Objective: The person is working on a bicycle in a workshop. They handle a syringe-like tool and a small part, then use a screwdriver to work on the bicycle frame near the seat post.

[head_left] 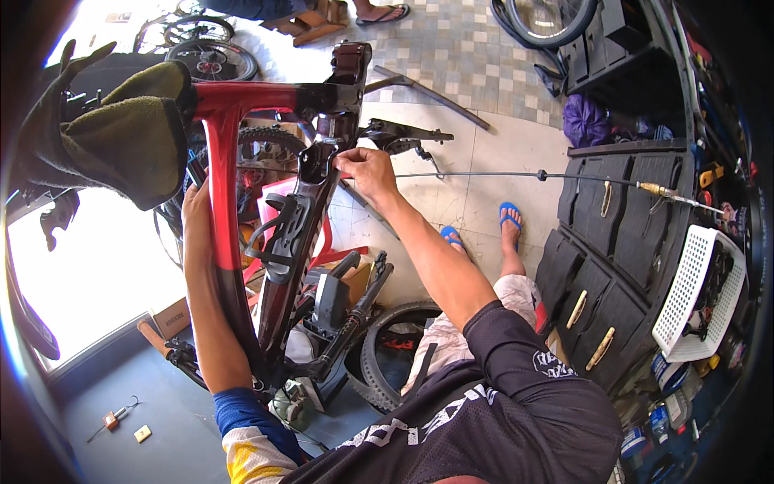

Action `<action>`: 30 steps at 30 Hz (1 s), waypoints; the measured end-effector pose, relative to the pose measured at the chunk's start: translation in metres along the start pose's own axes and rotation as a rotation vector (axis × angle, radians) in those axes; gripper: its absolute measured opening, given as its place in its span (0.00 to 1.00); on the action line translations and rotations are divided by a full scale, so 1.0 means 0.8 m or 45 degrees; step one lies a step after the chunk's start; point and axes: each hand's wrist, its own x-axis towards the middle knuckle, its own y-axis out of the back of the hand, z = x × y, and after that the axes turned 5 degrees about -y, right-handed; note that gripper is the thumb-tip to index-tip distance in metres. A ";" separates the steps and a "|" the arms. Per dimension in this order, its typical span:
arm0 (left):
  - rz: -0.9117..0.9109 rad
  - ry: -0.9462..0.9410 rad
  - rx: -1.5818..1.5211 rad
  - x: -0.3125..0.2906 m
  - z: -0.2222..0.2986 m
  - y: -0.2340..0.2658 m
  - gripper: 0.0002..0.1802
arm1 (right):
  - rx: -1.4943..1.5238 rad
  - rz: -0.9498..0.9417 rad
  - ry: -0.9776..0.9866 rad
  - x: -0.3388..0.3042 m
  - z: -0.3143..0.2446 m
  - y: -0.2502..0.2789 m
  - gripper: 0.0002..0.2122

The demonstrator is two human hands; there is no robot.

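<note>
A red and black bike frame (223, 169) stands in front of me, without wheels. My right hand (369, 173) pinches by the dark joint of the frame (322, 157). A thin black cable (476, 173) runs from these fingers to the right, with a small black collar (542, 175) and a brass-coloured end piece (657, 189). Beside the red tube, my left hand (196, 211) is curled, its fingertips partly hidden; a slim dark object (195, 168) shows just above them. A black bottle cage (278, 238) is fixed to the lower tube.
Olive cloth (129, 137) hangs over the frame's left end. Below lie a tyre (375, 347) and a fork (359, 315). A black cabinet (613, 218) and a white basket (700, 294) line the right. Blue flip-flops (509, 216) are on the tiles; another person's foot (379, 13) is far off.
</note>
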 end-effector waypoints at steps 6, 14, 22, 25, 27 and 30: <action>0.008 -0.072 -0.116 0.002 0.000 -0.005 0.03 | 0.043 0.014 -0.136 0.007 -0.013 -0.003 0.04; 0.068 0.044 -0.101 -0.025 0.037 -0.022 0.11 | 0.015 -0.166 -0.165 -0.015 -0.017 0.038 0.10; 0.048 0.038 -0.068 -0.017 0.031 -0.015 0.12 | 0.539 -0.287 -0.511 -0.027 -0.014 0.040 0.15; 0.041 0.034 -0.064 -0.016 0.030 -0.015 0.12 | 0.690 -0.343 -0.617 -0.027 -0.017 0.035 0.16; 0.003 0.006 -0.076 -0.018 0.031 -0.014 0.13 | 0.738 -0.402 -0.662 -0.025 -0.017 0.035 0.17; 0.002 -0.014 -0.080 -0.023 0.033 -0.014 0.14 | 0.766 -0.494 -0.714 -0.023 -0.025 0.041 0.19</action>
